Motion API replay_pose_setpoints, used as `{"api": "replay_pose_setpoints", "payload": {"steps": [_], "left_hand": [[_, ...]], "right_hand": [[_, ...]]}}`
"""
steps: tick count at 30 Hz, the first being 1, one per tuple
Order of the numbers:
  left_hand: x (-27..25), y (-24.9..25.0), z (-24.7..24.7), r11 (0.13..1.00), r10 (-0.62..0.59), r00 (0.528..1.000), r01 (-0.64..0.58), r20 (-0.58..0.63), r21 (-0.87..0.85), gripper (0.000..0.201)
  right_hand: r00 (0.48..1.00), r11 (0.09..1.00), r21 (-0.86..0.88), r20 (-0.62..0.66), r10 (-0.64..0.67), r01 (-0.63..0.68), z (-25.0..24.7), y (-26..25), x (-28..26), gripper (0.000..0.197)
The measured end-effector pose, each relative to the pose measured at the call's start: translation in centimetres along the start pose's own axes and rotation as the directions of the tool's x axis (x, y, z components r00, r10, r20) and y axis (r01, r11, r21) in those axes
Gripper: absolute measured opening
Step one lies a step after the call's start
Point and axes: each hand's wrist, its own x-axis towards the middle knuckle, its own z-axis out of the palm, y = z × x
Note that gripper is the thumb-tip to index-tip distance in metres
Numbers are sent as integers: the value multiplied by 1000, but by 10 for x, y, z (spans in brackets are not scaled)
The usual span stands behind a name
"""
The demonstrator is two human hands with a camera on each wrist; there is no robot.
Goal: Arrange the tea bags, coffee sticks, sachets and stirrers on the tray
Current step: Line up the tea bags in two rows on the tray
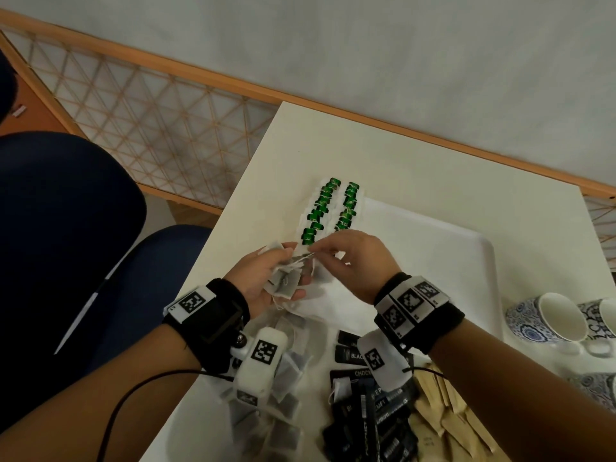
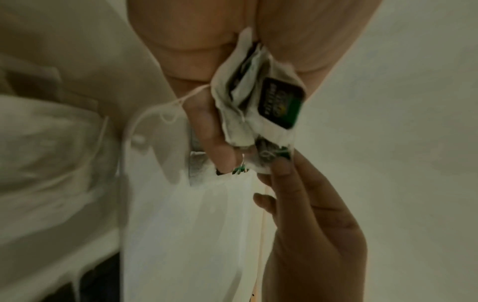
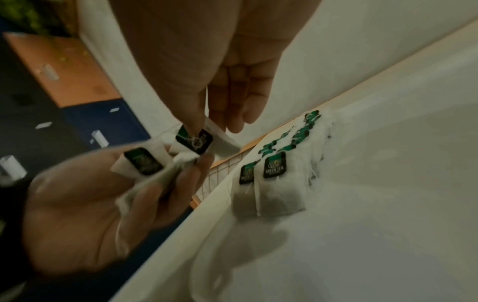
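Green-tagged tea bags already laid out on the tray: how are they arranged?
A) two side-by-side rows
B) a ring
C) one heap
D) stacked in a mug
A: the laid-out tea bags form two parallel overlapping rows along the tray edge.

The tea bags (image 3: pixel 282 196) are made of thin, matt, fibrous paper with cotton-like strings, and their green tags (image 3: pixel 274 167) appear slightly glossy, printed card. The tray (image 1: pixel 466 261), at 3 o'clock from the rows, is seen as smooth white plastic with a soft sheen. The table (image 1: pixel 383 155) is finished matt cream. At 5 o'clock, dark coffee sticks (image 1: pixel 373 425) look glossy, possibly foil, though blurred; brown sachets (image 1: pixel 443 405) look like matt kraft paper. The cups (image 1: pixel 546 318) are glazed, patterned ceramic.
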Motion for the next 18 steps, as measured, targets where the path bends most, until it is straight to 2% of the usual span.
{"api": "replay_pose_setpoints", "payload": {"steps": [3,6,9,14,18], "left_hand": [[-2,2,-8,999,31,999,-33,-36,-41,21],[-2,4,-19,995,74,994,-79,-76,-67,29],[-1,9,-31,988,107,987,-120,-122,-102,29],[2,22,-55,960,175,962,-214,-210,-179,29],[2,31,-69,940,217,950,-265,-224,-214,29]], "right_hand": [[996,997,16,-29,81,-80,-5,1,5,17],[988,990,1,58,141,-141,-6,-1,7,17],[974,976,47,92,208,-213,-3,-2,7,15],[958,968,64,171,230,-244,5,-8,5,13],[943,944,136,186,274,-301,13,-9,7,9]]}}
